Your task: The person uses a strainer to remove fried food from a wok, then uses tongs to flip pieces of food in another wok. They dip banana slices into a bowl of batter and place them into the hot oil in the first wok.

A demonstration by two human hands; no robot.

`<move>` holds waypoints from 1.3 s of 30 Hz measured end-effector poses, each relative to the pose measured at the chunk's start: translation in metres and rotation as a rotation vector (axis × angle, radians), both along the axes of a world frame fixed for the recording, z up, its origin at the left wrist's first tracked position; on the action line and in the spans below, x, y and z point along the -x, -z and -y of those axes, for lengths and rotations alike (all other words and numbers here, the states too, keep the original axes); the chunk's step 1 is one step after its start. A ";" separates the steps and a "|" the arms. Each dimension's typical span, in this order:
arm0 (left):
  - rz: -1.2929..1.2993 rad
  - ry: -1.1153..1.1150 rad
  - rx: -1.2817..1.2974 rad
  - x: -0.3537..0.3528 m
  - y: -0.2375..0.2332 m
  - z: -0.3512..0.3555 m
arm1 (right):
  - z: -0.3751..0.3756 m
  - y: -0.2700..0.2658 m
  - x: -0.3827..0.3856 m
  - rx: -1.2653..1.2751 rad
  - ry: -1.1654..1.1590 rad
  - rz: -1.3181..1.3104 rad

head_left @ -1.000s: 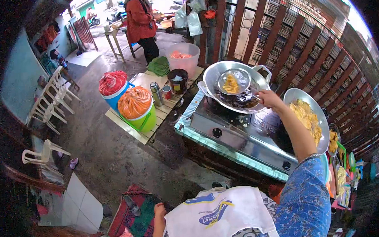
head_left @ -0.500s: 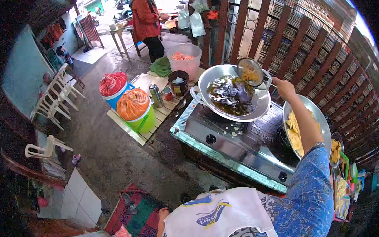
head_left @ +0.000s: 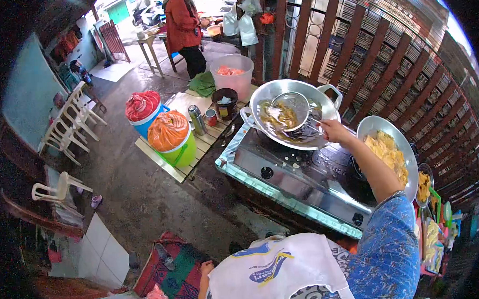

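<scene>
My right hand [head_left: 335, 131] is closed round the handle of a round wire skimmer [head_left: 292, 109]. The skimmer's mesh lies in the dark oil of a large two-handled wok [head_left: 259, 91], with brownish bits showing at it. The wok sits on the left side of a gas stove [head_left: 240, 162]. To the right of my hand, a second metal pan [head_left: 401, 133] holds yellow fried pieces [head_left: 383, 152]. Low in the view, my left hand [head_left: 206, 267] hangs beside the white apron [head_left: 270, 269]. Its fingers are mostly hidden, and nothing shows in it.
Left of the stove, a slatted bench [head_left: 186, 170] carries two cloth-covered tubs, a flask [head_left: 197, 120], a tin and a pinkish bucket [head_left: 242, 80]. A brown slatted fence [head_left: 346, 45] runs behind the stove. Plastic chairs [head_left: 65, 134] line the left wall. Another person [head_left: 182, 25] stands at the back.
My right hand has moved left and down, carrying the skimmer from above the wok's right rim into the oil. My left hand is nearly unmoved.
</scene>
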State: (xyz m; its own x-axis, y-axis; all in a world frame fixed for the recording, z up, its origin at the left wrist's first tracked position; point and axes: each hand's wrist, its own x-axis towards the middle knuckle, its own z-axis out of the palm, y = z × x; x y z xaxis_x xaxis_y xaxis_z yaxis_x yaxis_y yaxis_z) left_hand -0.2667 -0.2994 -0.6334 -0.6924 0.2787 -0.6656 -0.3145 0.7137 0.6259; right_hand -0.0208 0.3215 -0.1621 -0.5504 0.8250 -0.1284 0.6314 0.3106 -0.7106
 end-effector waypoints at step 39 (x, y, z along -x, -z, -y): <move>-0.039 0.083 0.024 0.013 0.000 0.008 | -0.021 0.019 -0.012 -0.207 0.062 0.134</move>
